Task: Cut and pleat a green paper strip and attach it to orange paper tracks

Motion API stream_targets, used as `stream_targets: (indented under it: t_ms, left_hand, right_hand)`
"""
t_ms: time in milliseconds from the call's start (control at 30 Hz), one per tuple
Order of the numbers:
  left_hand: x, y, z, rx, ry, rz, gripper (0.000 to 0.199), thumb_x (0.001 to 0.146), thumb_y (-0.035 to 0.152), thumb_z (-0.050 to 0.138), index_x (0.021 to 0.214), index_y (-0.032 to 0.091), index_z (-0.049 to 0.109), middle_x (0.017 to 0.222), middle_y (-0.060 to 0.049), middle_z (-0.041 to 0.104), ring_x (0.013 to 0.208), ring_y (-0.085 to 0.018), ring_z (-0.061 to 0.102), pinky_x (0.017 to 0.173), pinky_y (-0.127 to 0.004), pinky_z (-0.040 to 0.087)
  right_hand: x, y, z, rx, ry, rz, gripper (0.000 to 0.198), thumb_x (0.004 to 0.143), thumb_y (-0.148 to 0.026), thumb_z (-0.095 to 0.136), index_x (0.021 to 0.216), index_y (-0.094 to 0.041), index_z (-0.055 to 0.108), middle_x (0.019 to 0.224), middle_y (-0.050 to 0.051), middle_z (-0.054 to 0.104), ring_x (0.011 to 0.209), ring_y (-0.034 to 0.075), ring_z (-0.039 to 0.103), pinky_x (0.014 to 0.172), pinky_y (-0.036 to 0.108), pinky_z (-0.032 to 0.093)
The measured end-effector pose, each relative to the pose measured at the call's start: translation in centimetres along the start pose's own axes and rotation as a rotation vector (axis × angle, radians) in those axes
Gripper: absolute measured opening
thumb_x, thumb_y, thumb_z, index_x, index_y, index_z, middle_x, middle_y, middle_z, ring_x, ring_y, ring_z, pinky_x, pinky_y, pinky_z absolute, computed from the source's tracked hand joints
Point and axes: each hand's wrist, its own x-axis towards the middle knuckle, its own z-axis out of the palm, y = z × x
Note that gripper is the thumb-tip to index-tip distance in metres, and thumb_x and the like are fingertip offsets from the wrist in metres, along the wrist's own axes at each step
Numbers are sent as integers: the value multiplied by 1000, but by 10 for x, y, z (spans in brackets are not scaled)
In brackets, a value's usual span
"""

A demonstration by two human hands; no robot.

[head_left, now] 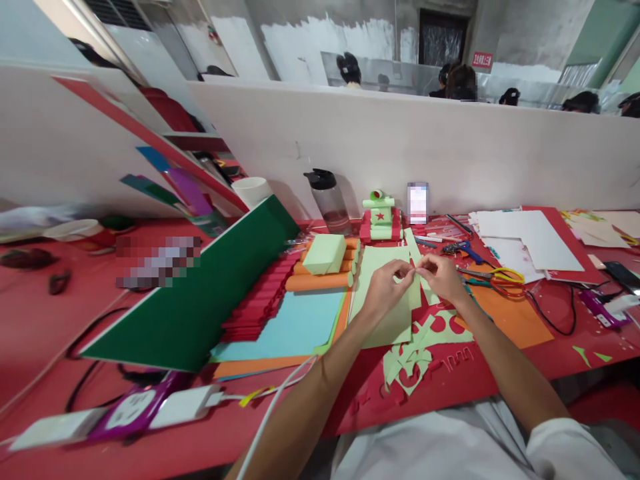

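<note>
Over the light green paper sheets (pixel 375 327), my left hand (pixel 386 288) and my right hand (pixel 444 275) meet with thumbs and forefingers pinched together. Whatever they pinch is too small to make out. Light green scraps with round cut-outs (pixel 425 347) lie below my hands. Behind them stands a paper tank model (pixel 381 217) in red and light green, with a red star on its front. To the left, a light green paper block (pixel 324 253) rests on rolled orange paper tubes (pixel 315 283).
Yellow-handled scissors (pixel 507 280) and a blue glue gun (pixel 465 250) lie right of my hands. Left are folded red paper strips (pixel 255 307), a blue sheet (pixel 285 327), a leaning green board (pixel 200 300) and a bottle (pixel 327 203). A white cable (pixel 280 393) crosses under my left arm.
</note>
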Motion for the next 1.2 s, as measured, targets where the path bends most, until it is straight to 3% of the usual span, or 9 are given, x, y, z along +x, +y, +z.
stream_targets:
  t_ms: [233, 467, 700, 833, 967, 1100, 1200]
  left_hand:
    - [-1, -3, -1, 73, -50, 47, 23, 93, 39, 60, 82, 20, 67, 80, -3, 69, 71, -16, 59, 69, -28, 45]
    - [1, 0, -5, 23, -86, -13, 25, 91, 40, 62, 76, 20, 64, 74, -1, 65, 67, -16, 56, 65, -27, 43]
    - [0, 1, -1, -51, -32, 25, 20, 91, 38, 63, 100, 21, 67, 91, -3, 70, 78, -16, 62, 76, -28, 50]
    - [0, 2, -2, -69, -9, -37, 19, 88, 37, 67, 98, 21, 69, 90, -3, 72, 78, -17, 64, 75, -29, 50]
    - [2, 0, -3, -108, 15, -70, 18, 88, 37, 67, 95, 20, 70, 90, -4, 72, 81, -18, 65, 75, -29, 50]
    - [3, -1, -4, -73, 23, -43, 19, 91, 38, 63, 95, 21, 70, 92, -4, 70, 84, -19, 65, 77, -30, 51]
    - [3, -2, -5, -53, 25, -40, 21, 92, 40, 61, 94, 21, 69, 91, -5, 68, 84, -19, 64, 75, -30, 50]
  right_hand:
    - [-3, 1, 1, -44, -11, 38, 6, 80, -23, 63, 76, -18, 64, 70, 1, 67, 66, 16, 61, 64, 27, 46]
    - [-2, 2, 3, -24, -40, 36, 10, 82, -27, 67, 77, -18, 65, 73, 2, 69, 67, 16, 62, 65, 28, 47]
    - [2, 2, -1, 238, -1, 106, 18, 81, -35, 71, 87, -18, 67, 79, 2, 68, 73, 16, 63, 69, 28, 50]
    - [2, 0, -4, 356, -27, 152, 22, 78, -38, 76, 88, -20, 71, 75, -1, 65, 68, 14, 59, 64, 25, 49]
    - [1, -1, -5, 406, -61, 187, 26, 78, -42, 76, 92, -21, 75, 82, 1, 71, 74, 15, 63, 71, 28, 53]
    - [1, 0, -5, 382, -94, 154, 31, 76, -41, 78, 99, -21, 76, 96, 5, 75, 89, 20, 69, 81, 32, 55]
    - [1, 2, -3, 316, -80, 92, 30, 78, -40, 77, 100, -21, 76, 97, 6, 76, 88, 20, 70, 80, 32, 56]
